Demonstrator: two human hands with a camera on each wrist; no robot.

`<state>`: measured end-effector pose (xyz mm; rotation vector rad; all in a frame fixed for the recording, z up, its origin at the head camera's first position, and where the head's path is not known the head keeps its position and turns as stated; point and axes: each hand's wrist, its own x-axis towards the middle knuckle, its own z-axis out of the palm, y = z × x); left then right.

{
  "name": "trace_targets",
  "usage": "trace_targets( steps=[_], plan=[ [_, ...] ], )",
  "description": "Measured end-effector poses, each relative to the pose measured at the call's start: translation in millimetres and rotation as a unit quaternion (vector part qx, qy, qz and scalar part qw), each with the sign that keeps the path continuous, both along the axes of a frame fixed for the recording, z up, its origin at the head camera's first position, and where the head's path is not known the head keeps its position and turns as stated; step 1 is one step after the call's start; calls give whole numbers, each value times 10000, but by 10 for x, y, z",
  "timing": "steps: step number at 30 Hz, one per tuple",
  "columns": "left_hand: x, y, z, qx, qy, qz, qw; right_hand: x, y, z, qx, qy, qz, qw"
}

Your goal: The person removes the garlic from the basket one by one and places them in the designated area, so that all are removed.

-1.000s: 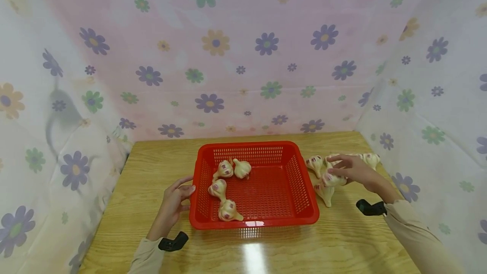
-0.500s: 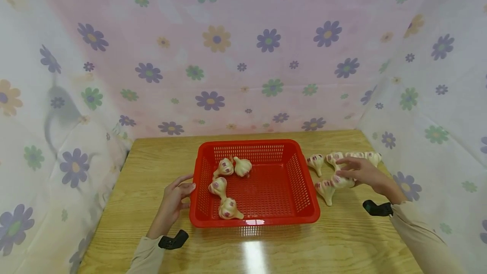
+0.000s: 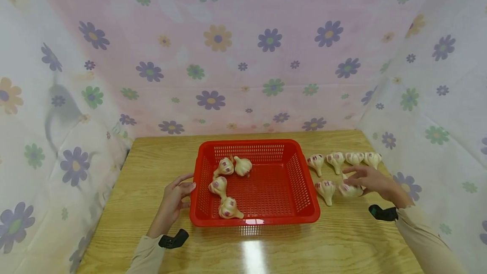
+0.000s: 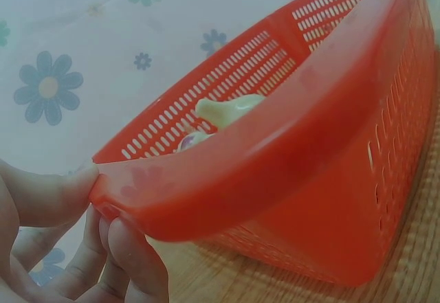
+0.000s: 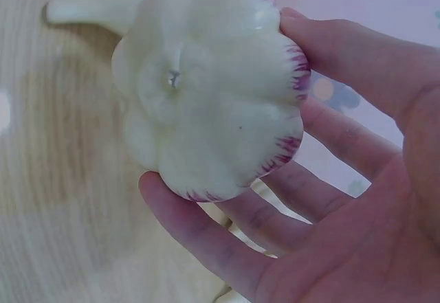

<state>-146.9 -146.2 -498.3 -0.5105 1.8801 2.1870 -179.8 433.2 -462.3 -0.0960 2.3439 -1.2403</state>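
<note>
Right hand [image 3: 370, 183] pinching garlic bulb [image 3: 350, 190] on its left; left hand [image 3: 176, 195] pinching red basket [image 3: 274, 222] by its rim, basket between hands. Wood-grain worktop [image 3: 163, 157] below both, flower-print sheeting [image 3: 243, 50] beyond and either side.

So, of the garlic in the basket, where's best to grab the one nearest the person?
Probably by the round body of that garlic, from above: the body is wide, the stem thin and pointing right, and the walls of the red basket would hinder a sideways reach.
</note>
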Motion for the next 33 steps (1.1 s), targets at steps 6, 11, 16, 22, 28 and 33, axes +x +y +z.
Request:
trace_targets(
  steps=[6,11,16,22,28,33],
  plan=[
    [3,0,-2,-11,-16,35,10000,15,74,-148,49,-148,1,9999],
    [5,-3,2,-11,15,37,10000,26,88,-272,131,-76,-2,9999],
    [9,-10,-10,13,60,21,10000,39,40,-333,211,-61,-13,9998],
    [8,-8,-30,111,111,18,9999,37,-12,-370,292,-45,-41,9996],
    [13,-17,-42,149,132,31,9998,46,-34,-373,393,-120,-53,9991],
    [15,-24,-51,112,177,-13,9998,77,-34,-356,422,-285,-19,9987]
  ],
)
